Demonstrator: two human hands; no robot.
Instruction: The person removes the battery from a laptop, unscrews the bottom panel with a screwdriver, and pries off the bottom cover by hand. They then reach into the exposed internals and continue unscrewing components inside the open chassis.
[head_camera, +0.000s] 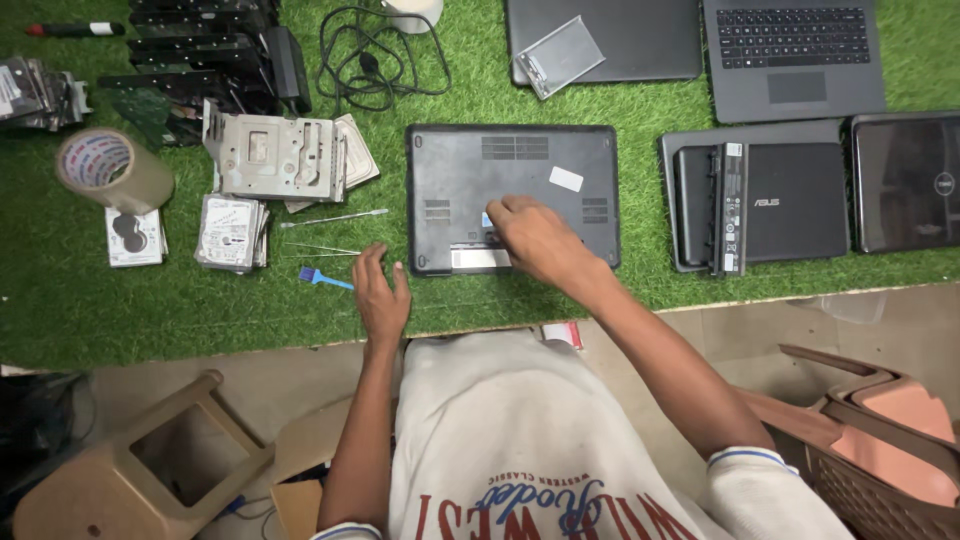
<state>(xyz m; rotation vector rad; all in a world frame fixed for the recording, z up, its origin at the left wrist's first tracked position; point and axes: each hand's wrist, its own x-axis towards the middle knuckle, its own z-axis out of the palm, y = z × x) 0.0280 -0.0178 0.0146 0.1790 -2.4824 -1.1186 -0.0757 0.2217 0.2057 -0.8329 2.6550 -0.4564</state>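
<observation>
A dark grey laptop (530, 165) lies bottom-up on green artificial turf (200, 300). My right hand (538, 240) rests on its near edge, fingers on the base beside a pale bare slot (478, 259), holding nothing I can see. My left hand (381, 291) lies flat on the turf just left of the laptop, fingers spread. Next to its fingertips lie a small blue brush (324, 277), thin metal tweezers (320, 248) and a slim screwdriver (335, 217).
Left: a tape roll (108, 168), hard drives (230, 232), a metal bracket (275, 155), stacked black parts (215, 45). Far: a cable (375, 55), two laptops (795, 55). Right: more laptops (765, 205) with a battery. Near: plastic stool (130, 460), brown basket chair (870, 440).
</observation>
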